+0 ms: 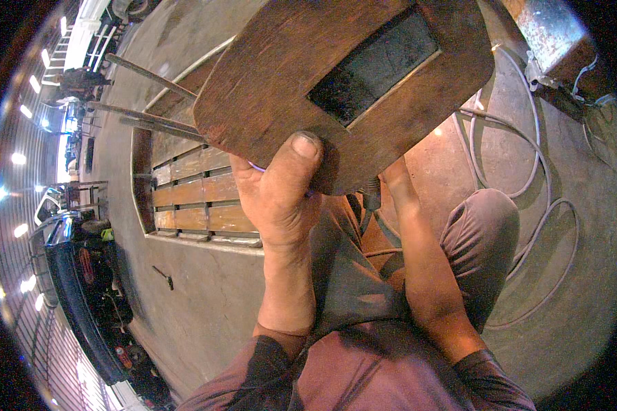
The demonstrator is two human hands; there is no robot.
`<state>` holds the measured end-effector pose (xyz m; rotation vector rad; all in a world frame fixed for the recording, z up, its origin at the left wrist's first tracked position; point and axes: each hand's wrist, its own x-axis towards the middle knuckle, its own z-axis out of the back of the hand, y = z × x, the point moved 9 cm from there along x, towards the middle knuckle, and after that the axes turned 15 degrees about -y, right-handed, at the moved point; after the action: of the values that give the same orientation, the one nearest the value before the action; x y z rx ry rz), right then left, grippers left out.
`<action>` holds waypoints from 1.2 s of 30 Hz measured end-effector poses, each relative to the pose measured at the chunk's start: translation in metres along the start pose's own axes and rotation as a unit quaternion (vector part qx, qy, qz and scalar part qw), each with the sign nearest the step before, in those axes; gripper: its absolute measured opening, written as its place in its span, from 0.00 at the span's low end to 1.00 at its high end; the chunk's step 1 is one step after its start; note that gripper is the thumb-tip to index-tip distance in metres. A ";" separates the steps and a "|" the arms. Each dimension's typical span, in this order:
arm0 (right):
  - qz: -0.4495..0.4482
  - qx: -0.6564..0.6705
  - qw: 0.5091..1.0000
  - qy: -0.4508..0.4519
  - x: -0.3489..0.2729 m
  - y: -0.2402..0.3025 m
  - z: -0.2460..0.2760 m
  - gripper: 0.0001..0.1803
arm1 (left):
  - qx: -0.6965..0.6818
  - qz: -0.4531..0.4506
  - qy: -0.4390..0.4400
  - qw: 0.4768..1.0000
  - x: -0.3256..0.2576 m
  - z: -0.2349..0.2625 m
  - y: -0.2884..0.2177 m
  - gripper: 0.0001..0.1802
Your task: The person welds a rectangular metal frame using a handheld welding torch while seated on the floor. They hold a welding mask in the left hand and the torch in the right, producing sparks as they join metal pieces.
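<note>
A hand-held welding shield (267, 89), brown and worn like wood, with rounded corners, is tilted across the upper middle of the head view. A dark rectangular window (377, 68) is set in it. My left hand (281, 185) grips its lower left edge, the thumb pressed on the near face. Behind the shield reaches my right hand (393, 172); only the part by the wrist shows, and its fingers are hidden. A black ribbed cable end (371, 195) hangs beside that wrist, and what it joins is covered. Warm light falls on the floor to the right of the shield.
A metal frame with wooden slats (216, 195) lies at the left, with metal bars (151, 123) jutting past the shield. Pale hoses (545, 164) loop over the floor at the right. A rusty metal box (562, 41) stands far right. A small tool (162, 277) lies left.
</note>
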<state>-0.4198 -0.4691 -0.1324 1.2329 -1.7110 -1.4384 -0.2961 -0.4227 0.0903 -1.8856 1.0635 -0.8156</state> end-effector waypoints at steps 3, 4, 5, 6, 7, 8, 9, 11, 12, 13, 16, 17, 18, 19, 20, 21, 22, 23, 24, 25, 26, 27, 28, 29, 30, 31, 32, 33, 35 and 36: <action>-0.004 -0.054 0.998 0.017 -0.005 0.007 -0.003 0.18 | 0.009 -0.010 0.007 1.000 0.001 0.003 -0.003 0.35; 0.024 -0.092 0.995 0.025 0.003 -0.005 0.001 0.18 | 0.002 -0.006 0.008 1.000 0.000 -0.001 -0.001 0.35; 0.045 -0.109 0.993 0.031 0.004 -0.008 0.000 0.17 | -0.001 -0.006 0.005 1.000 0.000 -0.001 -0.002 0.35; 0.066 -0.126 0.989 0.036 0.005 -0.012 -0.001 0.17 | -0.004 -0.007 0.002 1.000 0.000 -0.001 -0.003 0.35; 0.081 -0.124 0.988 0.033 0.004 -0.012 0.000 0.16 | -0.003 -0.007 0.004 1.000 0.001 0.000 -0.002 0.35; 0.123 -0.148 0.981 0.027 0.008 -0.021 0.004 0.16 | -0.004 -0.006 0.008 1.000 0.001 -0.001 -0.002 0.36; 0.165 -0.172 0.971 0.018 0.011 -0.029 0.009 0.15 | -0.004 -0.005 0.014 1.000 0.001 -0.004 -0.002 0.36; 0.216 -0.217 0.952 -0.020 0.029 -0.075 0.037 0.15 | 0.014 0.000 0.001 1.000 0.001 -0.007 0.010 0.37; 0.195 -0.190 0.962 -0.020 0.021 -0.079 0.024 0.15 | 0.042 -0.015 -0.022 0.999 0.001 0.005 0.005 0.37; 0.093 -0.104 0.990 -0.017 0.002 -0.037 0.002 0.15 | 0.048 -0.033 -0.047 0.997 0.004 0.023 -0.006 0.33; -0.080 0.006 0.996 -0.040 -0.003 0.005 0.017 0.16 | 0.026 -0.038 -0.040 0.998 0.012 0.027 -0.005 0.22; -0.117 -0.092 0.988 -0.039 -0.012 0.030 0.020 0.17 | 0.022 -0.048 -0.036 0.998 0.017 0.032 -0.008 0.19; -0.064 -0.102 0.992 -0.039 -0.007 0.029 0.021 0.18 | 0.021 -0.057 -0.027 0.998 0.020 0.037 -0.010 0.17; -0.006 -0.116 0.992 -0.049 0.003 0.022 0.026 0.18 | 0.002 -0.063 -0.030 0.998 0.025 0.036 -0.009 0.17; 0.048 -0.125 0.990 -0.050 0.009 0.023 0.023 0.19 | -0.013 -0.065 -0.052 0.996 0.032 0.041 -0.010 0.18; 0.033 -0.145 0.988 -0.048 0.013 0.011 0.024 0.20 | -0.027 -0.068 -0.073 0.995 0.037 0.045 -0.011 0.18; 0.015 -0.164 0.985 -0.043 0.014 0.005 0.023 0.20 | -0.038 -0.071 -0.097 0.992 0.041 0.051 -0.014 0.18; -0.003 -0.183 0.982 -0.039 0.014 -0.001 0.023 0.21 | -0.043 -0.079 -0.105 0.990 0.043 0.052 -0.017 0.18; -0.030 -0.184 0.982 -0.038 0.012 -0.007 0.023 0.20 | -0.049 -0.088 -0.113 0.989 0.045 0.052 -0.020 0.18; -0.057 -0.186 0.980 -0.034 0.010 -0.009 0.021 0.20 | -0.054 -0.097 -0.122 0.986 0.047 0.055 -0.024 0.18; -0.083 -0.188 0.978 -0.031 0.007 -0.010 0.020 0.20 | -0.051 -0.094 -0.109 0.988 0.048 0.058 -0.025 0.18; -0.094 -0.159 0.982 -0.028 0.005 -0.008 0.017 0.20 | -0.047 -0.100 -0.109 0.988 0.048 0.061 -0.026 0.18; -0.103 -0.130 0.986 -0.026 0.003 -0.004 0.014 0.19 | -0.044 -0.105 -0.108 0.988 0.049 0.061 -0.027 0.18; -0.112 -0.101 0.988 -0.023 0.002 -0.002 0.012 0.19 | -0.041 -0.110 -0.107 0.987 0.049 0.061 -0.028 0.18; -0.108 -0.095 0.989 -0.024 0.003 0.001 0.011 0.19 | -0.050 -0.101 -0.110 0.987 0.049 0.061 -0.026 0.18; -0.105 -0.089 0.990 -0.025 0.003 0.003 0.011 0.19 | -0.058 -0.092 -0.114 0.988 0.048 0.061 -0.025 0.18; -0.103 -0.083 0.991 -0.026 0.003 0.005 0.010 0.19 | -0.066 -0.082 -0.117 0.987 0.048 0.061 -0.024 0.18; -0.106 -0.086 0.990 -0.029 0.003 0.006 0.010 0.19 | -0.063 -0.090 -0.121 0.987 0.048 0.060 -0.024 0.18; -0.115 -0.092 0.989 -0.035 0.002 0.008 0.009 0.20 | -0.055 -0.104 -0.128 0.985 0.046 0.057 -0.026 0.18; -0.116 -0.098 0.988 -0.035 0.002 0.007 0.009 0.20 | -0.051 -0.100 -0.126 0.986 0.046 0.057 -0.025 0.18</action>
<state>-0.4302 -0.4673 -0.1282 1.3182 -1.4653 -1.7605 -0.2200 -0.4368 0.0924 -2.1435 0.7817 -0.6201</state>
